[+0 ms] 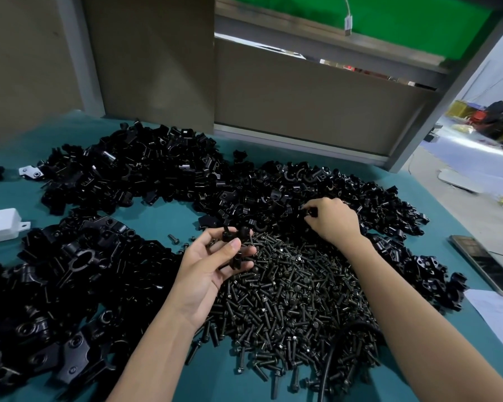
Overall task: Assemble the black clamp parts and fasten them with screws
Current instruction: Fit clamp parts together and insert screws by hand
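left hand point(215, 271) grips 1 clamp piece point(238, 239), centre | right hand point(333, 221) pinches 1 small part point(310, 211), far right | screw heap point(296, 300): 1, near | clamp heaps point(122, 169): 3, pieces uncountable

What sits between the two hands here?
In the head view, the far edge of the screw pile and loose clamp parts lie between the left hand and the right hand.
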